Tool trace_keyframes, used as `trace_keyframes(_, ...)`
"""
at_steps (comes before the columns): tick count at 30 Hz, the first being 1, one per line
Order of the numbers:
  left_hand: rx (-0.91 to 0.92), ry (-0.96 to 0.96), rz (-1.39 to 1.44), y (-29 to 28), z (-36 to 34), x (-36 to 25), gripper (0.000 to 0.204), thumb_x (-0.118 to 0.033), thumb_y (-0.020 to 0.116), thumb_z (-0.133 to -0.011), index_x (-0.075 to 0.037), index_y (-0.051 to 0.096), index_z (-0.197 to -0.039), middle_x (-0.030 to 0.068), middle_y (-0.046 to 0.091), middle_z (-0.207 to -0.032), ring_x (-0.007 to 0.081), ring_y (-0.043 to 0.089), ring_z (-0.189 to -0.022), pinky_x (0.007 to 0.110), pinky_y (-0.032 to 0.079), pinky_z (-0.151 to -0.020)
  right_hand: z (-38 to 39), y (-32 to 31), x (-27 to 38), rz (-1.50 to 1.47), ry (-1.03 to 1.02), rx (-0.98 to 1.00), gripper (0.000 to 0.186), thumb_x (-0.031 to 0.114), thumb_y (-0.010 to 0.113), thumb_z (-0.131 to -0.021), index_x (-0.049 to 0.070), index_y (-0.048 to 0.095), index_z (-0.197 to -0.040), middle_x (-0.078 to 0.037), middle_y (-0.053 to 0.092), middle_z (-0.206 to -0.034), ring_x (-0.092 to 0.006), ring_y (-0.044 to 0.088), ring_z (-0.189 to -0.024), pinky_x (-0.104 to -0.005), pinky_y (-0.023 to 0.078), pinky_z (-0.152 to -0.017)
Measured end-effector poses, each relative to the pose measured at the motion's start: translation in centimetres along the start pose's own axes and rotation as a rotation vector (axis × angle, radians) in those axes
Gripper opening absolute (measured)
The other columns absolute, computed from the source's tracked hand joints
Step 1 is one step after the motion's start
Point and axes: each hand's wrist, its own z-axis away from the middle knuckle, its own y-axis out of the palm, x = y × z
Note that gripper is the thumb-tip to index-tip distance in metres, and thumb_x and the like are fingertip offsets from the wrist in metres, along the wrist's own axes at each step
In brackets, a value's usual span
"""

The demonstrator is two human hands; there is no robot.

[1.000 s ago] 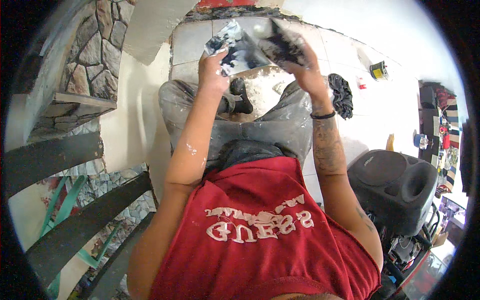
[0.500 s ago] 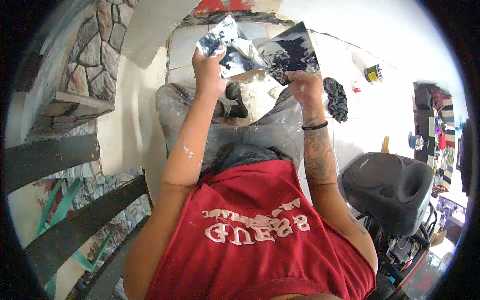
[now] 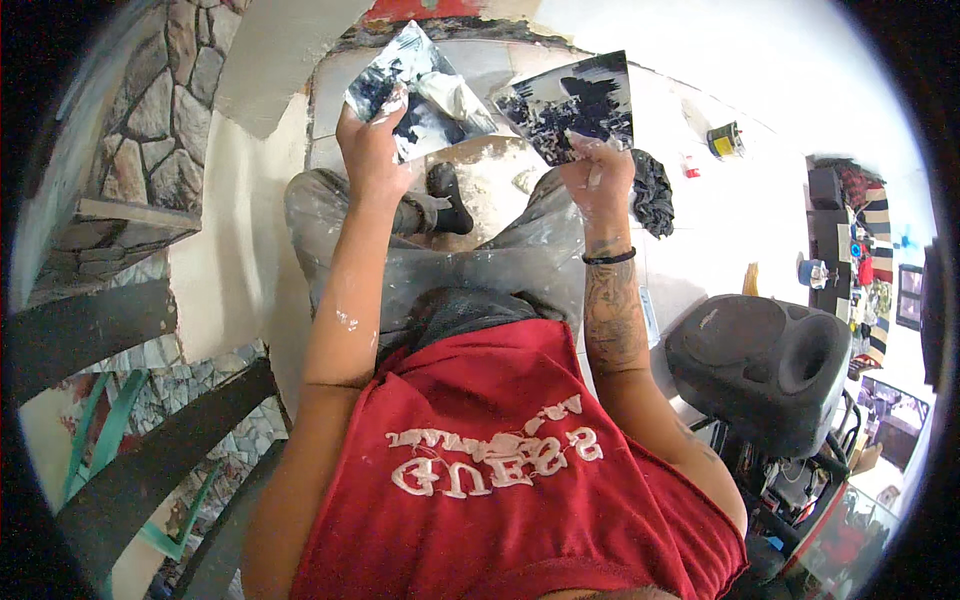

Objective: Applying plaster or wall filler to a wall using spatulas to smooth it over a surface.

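My left hand (image 3: 375,150) grips a dark square plate (image 3: 372,88), its thumb on the upper face. White paste smears this plate, and a thick lump of paste (image 3: 450,97) lies near its right side. In my right hand (image 3: 598,178) is a second dark square plate (image 3: 590,95), its face streaked with thinner white paste. Both hands are closed on the near edges, with fingers partly hidden beneath. The two plates sit side by side above the floor, their facing corners very close; whether they touch I cannot tell. White specks mark my hands and left forearm.
Below the plates are my outstretched legs and a dark-socked foot (image 3: 450,198). Right of my knee lies a crumpled black cloth (image 3: 653,193). A can (image 3: 724,140) stands farther right, and a large black speaker (image 3: 755,372) is near my right elbow. A stone-patterned ledge (image 3: 140,215) is at left.
My hands have moved slightly apart, and the plates overlap less in view. The left plate has shifted left with its paste lump. The whole view has also slid a little.
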Motion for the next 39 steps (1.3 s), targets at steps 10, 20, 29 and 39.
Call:
trace_keyframes(10,0.127,0.206,-0.089,1.1,-0.1,1.1,0.022,0.005,0.054,-0.071,0.002,0.051,-0.092,0.0056,0.057,-0.088,0.011,0.054,-0.077,0.023,0.042,-0.069,1.4,5.8,0.7,0.626,-0.307,0.202,0.049,-0.007,0.054,-0.07,0.0,0.035,-0.115,-0.012,0.049,-0.106,-0.0182,0.048,-0.097,-0.0298,0.038,-0.084)
trace_keyframes(20,0.128,0.215,-0.277,1.1,0.3,-0.4,0.025,0.0,0.056,-0.071,-0.002,0.051,-0.096,0.0047,0.056,-0.089,0.0136,0.054,-0.082,0.026,0.043,-0.072,1.2,2.3,-0.8,1.063,-0.319,0.28,0.038,-0.016,0.048,-0.066,-0.004,0.047,-0.102,-0.014,0.056,-0.094,-0.0235,0.056,-0.084,-0.032,0.047,-0.071)
trace_keyframes(29,0.15,0.227,-0.089,2.5,0.3,0.8,0.02,0.003,0.053,-0.072,0.002,0.052,-0.092,0.0048,0.057,-0.088,0.0106,0.053,-0.079,0.023,0.042,-0.07,2.5,3.1,-3.0,0.955,-0.303,0.416,0.059,-0.01,0.056,-0.067,0.006,0.034,-0.12,-0.012,0.043,-0.116,-0.0217,0.038,-0.111,-0.0316,0.032,-0.091)
trace_keyframes(39,0.129,0.365,-0.451,0.6,-2.2,2.1,0.015,0.002,0.05,-0.075,0.003,0.05,-0.089,0.0053,0.056,-0.083,0.0104,0.051,-0.072,0.023,0.041,-0.065,0.7,7.2,4.4,1.392,-0.456,0.406,0.044,-0.006,0.041,-0.07,0.008,0.044,-0.112,-0.017,0.046,-0.11,-0.0351,0.049,-0.095,-0.0371,0.041,-0.079)
